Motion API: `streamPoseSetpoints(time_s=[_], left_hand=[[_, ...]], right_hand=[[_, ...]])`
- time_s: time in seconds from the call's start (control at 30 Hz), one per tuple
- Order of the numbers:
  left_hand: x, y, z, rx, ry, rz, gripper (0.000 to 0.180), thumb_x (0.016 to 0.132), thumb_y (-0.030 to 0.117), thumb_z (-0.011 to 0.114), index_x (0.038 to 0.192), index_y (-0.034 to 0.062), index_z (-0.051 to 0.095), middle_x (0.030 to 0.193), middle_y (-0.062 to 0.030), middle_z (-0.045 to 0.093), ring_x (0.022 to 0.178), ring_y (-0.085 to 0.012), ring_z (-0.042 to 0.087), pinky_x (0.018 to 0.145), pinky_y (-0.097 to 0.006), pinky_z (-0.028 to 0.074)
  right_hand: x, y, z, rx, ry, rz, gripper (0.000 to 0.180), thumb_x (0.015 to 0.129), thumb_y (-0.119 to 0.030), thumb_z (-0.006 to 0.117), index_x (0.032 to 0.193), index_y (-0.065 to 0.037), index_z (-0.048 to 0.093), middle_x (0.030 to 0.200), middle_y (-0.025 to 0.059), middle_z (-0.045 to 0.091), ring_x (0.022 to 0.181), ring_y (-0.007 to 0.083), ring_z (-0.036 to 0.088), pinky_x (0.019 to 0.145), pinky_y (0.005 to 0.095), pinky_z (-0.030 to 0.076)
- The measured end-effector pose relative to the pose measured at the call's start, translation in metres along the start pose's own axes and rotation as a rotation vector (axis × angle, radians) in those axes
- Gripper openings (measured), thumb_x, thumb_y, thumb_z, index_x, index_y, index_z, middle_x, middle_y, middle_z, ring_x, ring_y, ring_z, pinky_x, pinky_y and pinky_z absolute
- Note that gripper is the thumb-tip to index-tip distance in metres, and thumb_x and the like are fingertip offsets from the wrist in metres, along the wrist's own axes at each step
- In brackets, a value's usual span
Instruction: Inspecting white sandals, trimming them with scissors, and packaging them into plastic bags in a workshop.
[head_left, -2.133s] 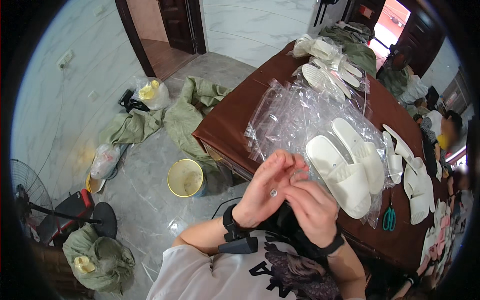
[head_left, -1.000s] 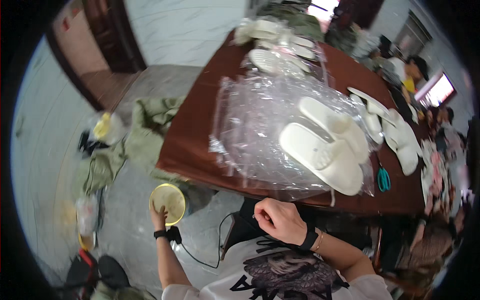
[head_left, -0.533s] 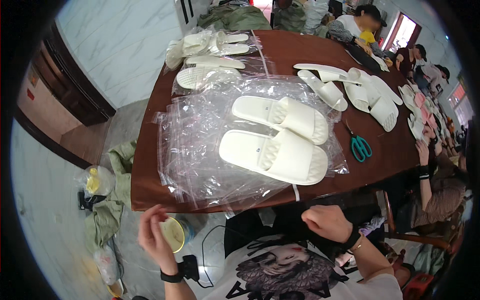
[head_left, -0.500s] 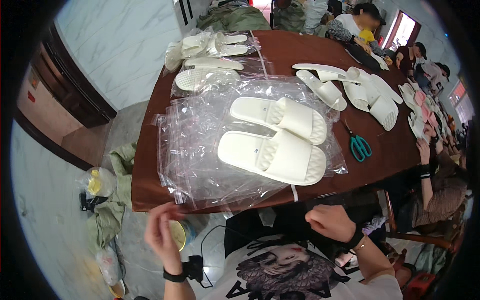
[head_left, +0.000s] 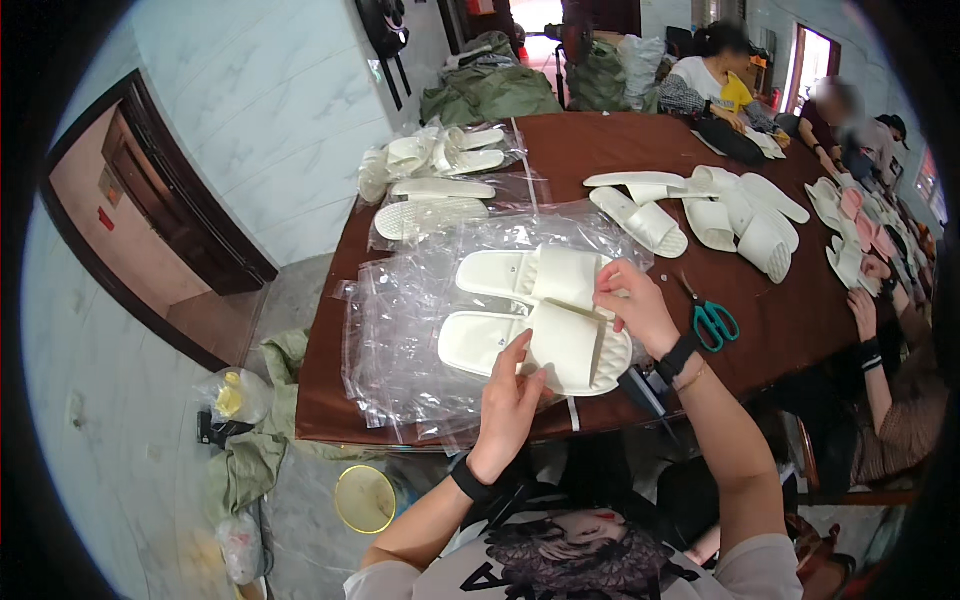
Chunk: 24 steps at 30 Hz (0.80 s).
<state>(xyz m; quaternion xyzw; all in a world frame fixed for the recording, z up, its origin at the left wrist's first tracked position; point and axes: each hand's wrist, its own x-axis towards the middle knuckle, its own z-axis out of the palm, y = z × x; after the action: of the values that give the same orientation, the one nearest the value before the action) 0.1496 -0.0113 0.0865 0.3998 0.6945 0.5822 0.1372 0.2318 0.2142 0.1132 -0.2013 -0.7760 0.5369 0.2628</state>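
A pair of white slippers with wide straps lies on a stack of clear plastic bags [head_left: 390, 340]: the near slipper [head_left: 565, 345] and the far slipper [head_left: 492, 272]. My left hand [head_left: 508, 410] rests against the near slipper's strap, its fingers and thumb spread apart. With curled fingers, my right hand [head_left: 642, 312] grips the far slipper around the toe-side edge of its strap; its fingertips partly hide that edge. Scissors with teal handles [head_left: 714, 325] lie to the right of my right hand.
Bagged white slippers [head_left: 435, 215] lie at the table's far left. More loose slippers [head_left: 745, 215] are at the far right. Co-workers [head_left: 710, 80] sit along the brown-covered table [head_left: 590, 140]. A round bin [head_left: 365, 498] stands on the floor at the left.
Both hands have come up from below the table's near edge onto the slippers. My right hand has taken hold of the far slipper. The view has tilted up slightly.
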Motion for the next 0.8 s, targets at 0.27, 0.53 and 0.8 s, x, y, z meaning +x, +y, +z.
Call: streamPoseSetpoints(time_s=[0.27,0.53,0.8], left_hand=[[-0.003,0.007,-0.022,0.027,0.120,0.072,0.038,0.095,0.006,0.057,0.133,0.0082,0.052,0.104,-0.0123,0.057,0.069,-0.0175,0.055,0.066,-0.029,0.047],[-0.005,0.022,-0.092,0.134,-0.062,0.191,0.016,0.093,0.011,0.062,0.107,0.0056,0.068,0.089,-0.0085,0.061,0.076,-0.0165,0.058,0.070,-0.027,0.046],[0.000,0.042,-0.102,-0.023,-0.468,0.278,0.012,0.093,0.011,0.063,0.101,0.0024,0.066,0.093,-0.0062,0.062,0.080,-0.0157,0.058,0.071,-0.027,0.046]], right_hand=[[0.017,-0.015,0.009,0.297,-0.004,0.098,0.016,0.086,-0.006,0.064,0.099,-0.010,0.054,0.077,-0.0005,0.058,0.053,0.0074,0.053,0.044,0.0212,0.036],[-0.005,-0.082,-0.052,0.178,0.151,-0.264,0.018,0.087,-0.007,0.067,0.100,-0.009,0.056,0.077,-0.0074,0.051,0.059,-0.0011,0.038,0.051,0.0166,0.030],[-0.028,-0.099,-0.071,0.048,-0.473,-0.023,0.016,0.081,-0.002,0.069,0.094,-0.005,0.060,0.083,-0.0036,0.060,0.074,0.0012,0.052,0.065,0.0166,0.039]])
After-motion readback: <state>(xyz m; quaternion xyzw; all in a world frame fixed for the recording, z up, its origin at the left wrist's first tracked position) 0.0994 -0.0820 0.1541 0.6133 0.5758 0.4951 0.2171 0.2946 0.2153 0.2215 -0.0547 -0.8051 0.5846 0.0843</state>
